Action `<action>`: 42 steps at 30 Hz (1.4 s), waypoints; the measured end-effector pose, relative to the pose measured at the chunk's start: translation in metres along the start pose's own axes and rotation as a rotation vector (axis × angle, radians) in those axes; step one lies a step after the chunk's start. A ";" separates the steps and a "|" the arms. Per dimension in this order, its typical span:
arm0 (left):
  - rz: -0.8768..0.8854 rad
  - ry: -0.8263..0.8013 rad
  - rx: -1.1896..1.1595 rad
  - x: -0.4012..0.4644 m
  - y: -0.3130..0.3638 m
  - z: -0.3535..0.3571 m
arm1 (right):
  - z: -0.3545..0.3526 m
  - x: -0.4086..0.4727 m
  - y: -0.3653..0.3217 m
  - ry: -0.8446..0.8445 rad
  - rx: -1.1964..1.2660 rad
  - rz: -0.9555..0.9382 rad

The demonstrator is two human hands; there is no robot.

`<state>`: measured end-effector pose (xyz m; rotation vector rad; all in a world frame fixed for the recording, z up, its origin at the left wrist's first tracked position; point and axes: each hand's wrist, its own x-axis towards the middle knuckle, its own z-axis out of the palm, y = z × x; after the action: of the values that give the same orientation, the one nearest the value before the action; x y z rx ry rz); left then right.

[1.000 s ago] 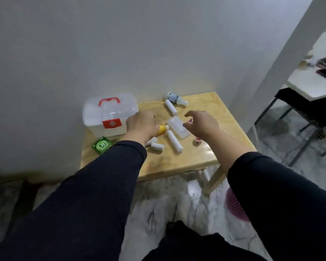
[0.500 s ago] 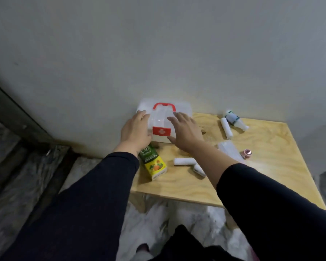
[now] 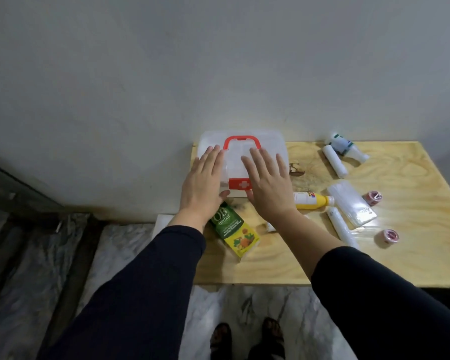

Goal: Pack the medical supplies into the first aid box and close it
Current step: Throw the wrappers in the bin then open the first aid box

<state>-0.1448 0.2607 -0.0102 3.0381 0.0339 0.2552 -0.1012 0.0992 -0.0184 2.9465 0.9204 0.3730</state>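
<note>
The white first aid box (image 3: 276,145) with a red handle and red clasp stands closed at the table's back left, against the wall. My left hand (image 3: 203,185) lies flat on the left of its lid, my right hand (image 3: 266,185) flat on the right, fingers spread, holding nothing. Beside the box lie a green and yellow medicine carton (image 3: 234,232), a yellow bottle (image 3: 311,200), white bandage rolls (image 3: 334,161) (image 3: 342,227), a flat clear packet (image 3: 351,202), a white bottle (image 3: 346,148) and two pink tape rolls (image 3: 372,198) (image 3: 389,236).
The wooden table (image 3: 400,261) stands against a grey wall (image 3: 218,61). Its front edge is just ahead of my feet (image 3: 247,341) on the marble floor. A dark ledge runs along the left.
My view has settled closer over the table. Both hands have spread flat onto the box lid from its front. One second ago they were among the supplies, the left one holding the yellow bottle.
</note>
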 end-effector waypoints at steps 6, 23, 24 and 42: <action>0.010 -0.011 -0.003 0.001 -0.001 -0.001 | -0.010 -0.002 0.002 -0.084 0.032 -0.029; 0.261 0.129 -0.131 -0.004 0.005 -0.009 | -0.012 -0.023 0.027 0.004 0.346 0.232; 0.278 0.162 -0.151 -0.004 0.006 -0.011 | -0.012 -0.023 0.027 0.000 0.352 0.237; 0.339 0.493 -0.166 0.023 0.014 -0.064 | -0.024 -0.015 0.029 0.064 0.563 0.528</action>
<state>-0.1326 0.2534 0.0577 2.7218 -0.4449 0.9700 -0.1023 0.0659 0.0051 3.7044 0.2463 0.2469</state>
